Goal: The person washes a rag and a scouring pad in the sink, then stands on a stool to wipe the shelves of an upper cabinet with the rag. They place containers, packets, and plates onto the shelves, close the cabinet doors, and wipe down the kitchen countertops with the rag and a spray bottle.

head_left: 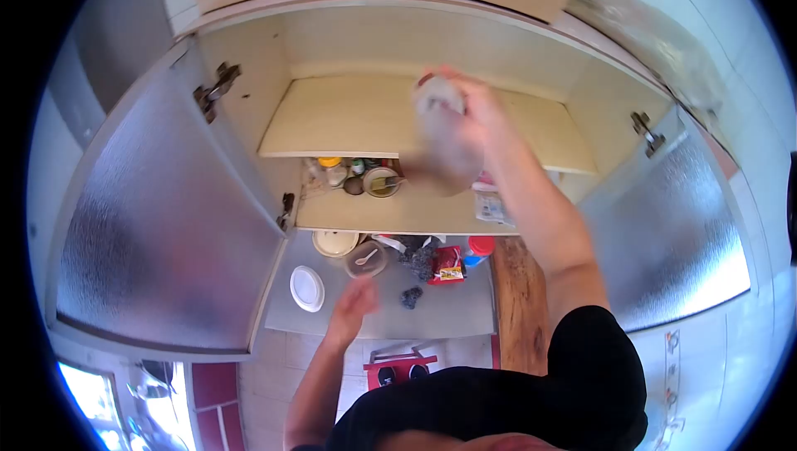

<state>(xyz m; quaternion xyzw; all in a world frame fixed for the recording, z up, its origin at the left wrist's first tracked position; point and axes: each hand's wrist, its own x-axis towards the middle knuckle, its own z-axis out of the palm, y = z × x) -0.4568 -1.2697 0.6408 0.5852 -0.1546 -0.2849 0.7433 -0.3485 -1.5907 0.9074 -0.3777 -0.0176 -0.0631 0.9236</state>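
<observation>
Gripping a pale grey bundle (452, 142) by its upper part, the right hand (476, 107) is holding it up before the open cupboard (365, 36), its fingers curling closed around it. The bundle's long axis is running nearly up and down the view, its narrower, paler end pointing towards the upper shelf (349, 115) and its broader, brownish end pointing down across the lower shelf (374, 217); motion blur is leaving its material uncertain. The left hand (355, 303) is hovering above the smooth grey counter (448, 310), just beside a round tub (380, 268) with a white spoon (366, 258) in it; its fingers are blurring too, so I cannot tell how far they are opening or whether they are holding anything. Around them, rippled, frosted door panels (166, 227) are catching light, a wooden plank (521, 302) is showing knots and grain, and a crumpled dark bag (419, 262) is lying next to a glossy red packet (447, 266) and near a smooth, oval white lid (307, 288).
</observation>
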